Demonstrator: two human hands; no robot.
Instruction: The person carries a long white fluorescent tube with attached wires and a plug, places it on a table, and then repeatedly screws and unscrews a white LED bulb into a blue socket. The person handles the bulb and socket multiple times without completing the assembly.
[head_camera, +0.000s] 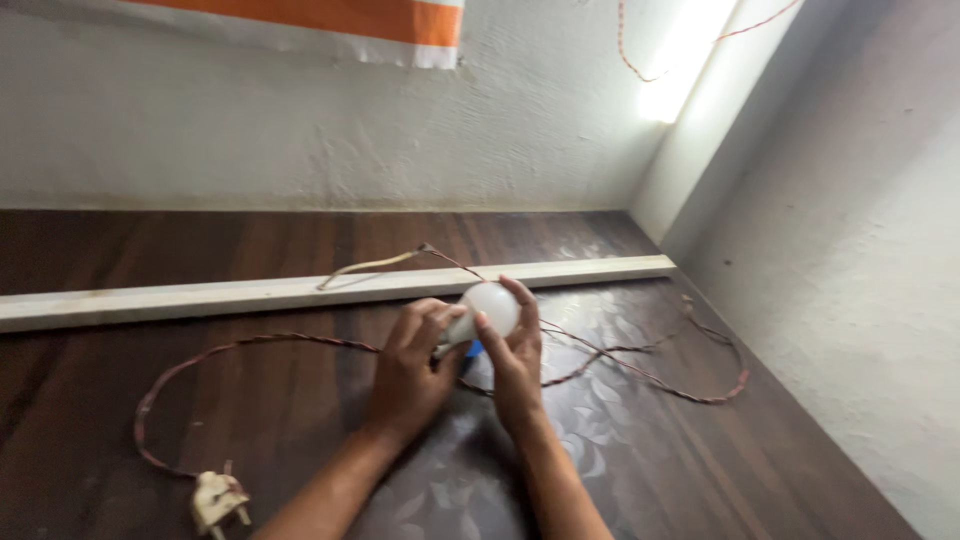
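Head view is showing a dark patterned tabletop (300, 430) meeting white walls (250, 130) (corner lit). Left hand (412, 375) and right hand (515, 355) are both gripping a white bulb (490, 305) above the twisted cord (250, 343).

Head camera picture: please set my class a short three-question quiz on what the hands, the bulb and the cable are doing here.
1. True or false: both hands touch the white bulb.
2. Which lies nearest the bottom edge of the picture? A) the wooden strip B) the plug C) the lit tube light
3. Fill in: the twisted cable lies on the dark ____ table.

Key
1. True: the left hand grips the bulb's base end, and the right hand has its fingers on the globe.
2. B
3. wooden
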